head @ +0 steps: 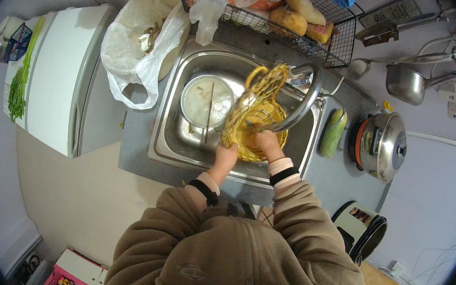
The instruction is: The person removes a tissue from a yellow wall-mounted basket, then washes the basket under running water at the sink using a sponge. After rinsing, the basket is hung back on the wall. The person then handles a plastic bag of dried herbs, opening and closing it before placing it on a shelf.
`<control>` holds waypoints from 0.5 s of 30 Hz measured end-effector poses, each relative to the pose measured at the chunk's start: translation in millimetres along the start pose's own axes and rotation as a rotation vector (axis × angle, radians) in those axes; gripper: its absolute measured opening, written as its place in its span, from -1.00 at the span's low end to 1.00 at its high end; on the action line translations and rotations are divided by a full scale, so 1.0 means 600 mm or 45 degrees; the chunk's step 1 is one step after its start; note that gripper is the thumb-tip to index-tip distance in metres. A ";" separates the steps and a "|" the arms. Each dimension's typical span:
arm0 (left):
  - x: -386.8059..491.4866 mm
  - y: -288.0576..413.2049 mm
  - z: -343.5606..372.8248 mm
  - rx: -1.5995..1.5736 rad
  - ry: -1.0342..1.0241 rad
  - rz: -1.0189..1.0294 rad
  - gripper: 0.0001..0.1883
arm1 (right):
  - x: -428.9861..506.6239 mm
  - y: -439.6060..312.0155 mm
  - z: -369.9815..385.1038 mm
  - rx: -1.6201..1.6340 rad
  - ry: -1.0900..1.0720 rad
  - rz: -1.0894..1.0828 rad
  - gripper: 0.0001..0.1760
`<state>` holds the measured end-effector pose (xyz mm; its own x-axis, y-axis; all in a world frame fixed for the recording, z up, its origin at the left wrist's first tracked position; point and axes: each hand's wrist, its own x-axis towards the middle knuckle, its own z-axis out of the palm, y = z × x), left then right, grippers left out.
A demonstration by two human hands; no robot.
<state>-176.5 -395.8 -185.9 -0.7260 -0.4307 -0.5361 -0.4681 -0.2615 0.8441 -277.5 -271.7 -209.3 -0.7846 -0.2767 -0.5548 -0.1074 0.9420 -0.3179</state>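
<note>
A yellow woven basket [232, 123] with a looped handle is tilted over the right part of the stainless steel sink [178, 150]. My left hand [226, 154] grips its braided rim at the near left. My right hand [268, 141] reaches into the basket's near side, below the end of the curved metal faucet [306, 106]. Its fingertips are partly hidden, so whether they hold anything is unclear. Left of the basket, a round metal basin [193, 95] sits in the sink. A thin brown stick [210, 110] lies across it, one end past the rim.
Behind the sink stand a bag-lined bin [128, 48] and a black wire basket [345, 44] with vegetables. A green gourd [332, 134] and a lidded steel pot [384, 145] are on the right counter. Utensils such as a ladle [405, 83] hang on the wall. A white refrigerator [60, 77] stands left.
</note>
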 end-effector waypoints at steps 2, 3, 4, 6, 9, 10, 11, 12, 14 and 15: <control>0.004 0.002 -0.006 0.058 -0.059 -0.063 -0.65 | -0.002 0.007 0.020 0.221 0.371 0.106 -0.58; 0.004 0.006 -0.008 0.102 -0.113 0.057 -0.63 | -0.004 0.012 0.028 0.286 0.461 0.103 -0.59; 0.004 0.013 -0.012 0.161 -0.158 0.171 -0.60 | -0.003 0.014 0.037 0.337 0.545 0.108 -0.59; -0.003 0.029 -0.017 0.216 -0.267 0.116 -0.51 | -0.001 0.015 0.040 0.298 0.392 -0.034 -0.65; -0.012 0.048 -0.015 -0.145 -0.186 -0.238 -0.54 | -0.008 0.004 0.019 -0.179 -0.189 -0.097 -0.70; -0.008 0.049 -0.019 -0.016 -0.212 -0.089 -0.55 | -0.020 -0.003 0.009 -0.056 -0.182 -0.154 -0.71; -0.005 0.046 -0.019 0.004 -0.191 -0.103 -0.57 | -0.031 -0.010 -0.002 0.116 -0.178 -0.242 -0.71; -0.001 0.040 -0.022 0.032 -0.201 -0.081 -0.59 | -0.034 -0.019 -0.016 0.024 -0.257 -0.346 -0.72; 0.012 0.018 -0.028 0.146 -0.154 -0.064 -0.63 | -0.043 -0.033 -0.036 -0.200 -0.299 -0.342 -0.74; 0.021 0.004 -0.032 0.156 -0.160 -0.021 -0.63 | -0.046 -0.037 -0.042 -0.337 -0.360 -0.283 -0.76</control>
<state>-177.2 -418.4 -190.1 -0.7714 -0.3143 -0.5534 -0.5327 -0.1567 0.8316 -268.9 -280.4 -167.8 -0.5305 -0.4847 -0.6955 -0.4363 0.8595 -0.2661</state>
